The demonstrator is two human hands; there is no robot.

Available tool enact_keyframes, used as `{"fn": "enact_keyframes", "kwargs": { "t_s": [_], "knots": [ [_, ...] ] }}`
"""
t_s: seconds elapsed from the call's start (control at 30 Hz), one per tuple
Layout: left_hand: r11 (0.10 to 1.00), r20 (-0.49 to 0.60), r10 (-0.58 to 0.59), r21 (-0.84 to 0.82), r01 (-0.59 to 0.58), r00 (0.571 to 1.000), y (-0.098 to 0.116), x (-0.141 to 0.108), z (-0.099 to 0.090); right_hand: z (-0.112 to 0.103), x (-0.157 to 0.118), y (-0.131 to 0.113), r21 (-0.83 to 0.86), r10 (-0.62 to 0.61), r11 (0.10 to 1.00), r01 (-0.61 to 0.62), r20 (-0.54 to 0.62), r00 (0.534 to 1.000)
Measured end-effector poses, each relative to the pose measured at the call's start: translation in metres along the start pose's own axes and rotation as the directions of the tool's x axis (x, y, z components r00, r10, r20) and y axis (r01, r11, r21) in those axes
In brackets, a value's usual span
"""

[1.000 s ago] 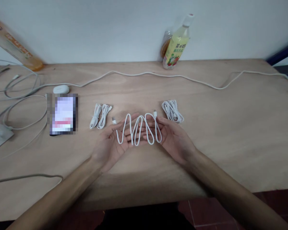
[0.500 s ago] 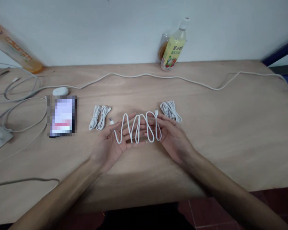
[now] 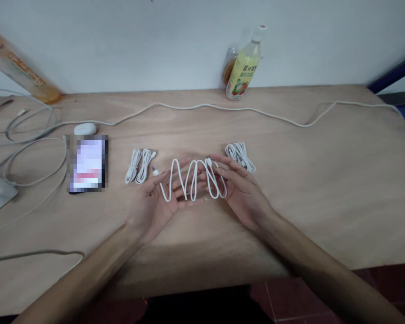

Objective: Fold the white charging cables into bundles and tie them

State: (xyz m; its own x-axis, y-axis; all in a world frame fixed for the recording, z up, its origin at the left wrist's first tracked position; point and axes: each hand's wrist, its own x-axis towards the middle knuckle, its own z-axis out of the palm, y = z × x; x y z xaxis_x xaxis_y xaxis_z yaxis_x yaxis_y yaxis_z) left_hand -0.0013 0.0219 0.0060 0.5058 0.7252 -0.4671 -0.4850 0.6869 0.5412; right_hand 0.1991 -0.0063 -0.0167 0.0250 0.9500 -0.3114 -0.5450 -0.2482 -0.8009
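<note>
A white USB cable point(image 3: 193, 180), folded in loose zigzag loops, spans both palms above the table. My left hand point(image 3: 153, 207) cradles its left end, thumb pressed on the cable near the USB plug point(image 3: 155, 171). On the other side, my right hand point(image 3: 241, 193) holds the right-hand loops between thumb and fingers; the small connector point(image 3: 208, 162) at that end points up and left. Beyond my left hand lie two coiled white cables point(image 3: 133, 165). Past my right fingers rests another bundle of white cable point(image 3: 241, 156), partly covered by the hand.
At left are a phone with a blurred screen point(image 3: 87, 164), a white earbud case point(image 3: 85, 129) and tangled cords point(image 3: 30, 135). A long white cord point(image 3: 202, 105) crosses the wooden table point(image 3: 324, 193). By the wall stand a yellow drink bottle point(image 3: 245, 67) and an orange-tinted bottle point(image 3: 27, 72).
The connector at my right hand has swung left and tipped over, and the right-hand loops have shifted with it. My left hand has barely moved.
</note>
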Motion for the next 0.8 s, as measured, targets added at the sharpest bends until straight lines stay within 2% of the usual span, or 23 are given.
{"fn": "enact_keyframes", "kwargs": {
  "t_s": [0.37,0.6,0.8],
  "knots": [
    [1.0,-0.05,0.008,-0.009,-0.008,0.999,0.001,-0.001,0.005,-0.001,0.0,0.003,-0.164,-0.075,0.984,0.07,-0.024,0.997],
    [0.998,-0.081,0.058,-0.01,-0.059,0.995,0.002,-0.003,0.01,-0.003,-0.001,0.001,-0.232,-0.08,0.97,0.077,-0.002,0.997],
    [0.994,-0.088,0.098,-0.046,-0.103,0.991,0.005,-0.005,0.013,-0.003,-0.001,0.005,-0.334,-0.129,0.932,0.142,0.06,0.99]
  ]
}}
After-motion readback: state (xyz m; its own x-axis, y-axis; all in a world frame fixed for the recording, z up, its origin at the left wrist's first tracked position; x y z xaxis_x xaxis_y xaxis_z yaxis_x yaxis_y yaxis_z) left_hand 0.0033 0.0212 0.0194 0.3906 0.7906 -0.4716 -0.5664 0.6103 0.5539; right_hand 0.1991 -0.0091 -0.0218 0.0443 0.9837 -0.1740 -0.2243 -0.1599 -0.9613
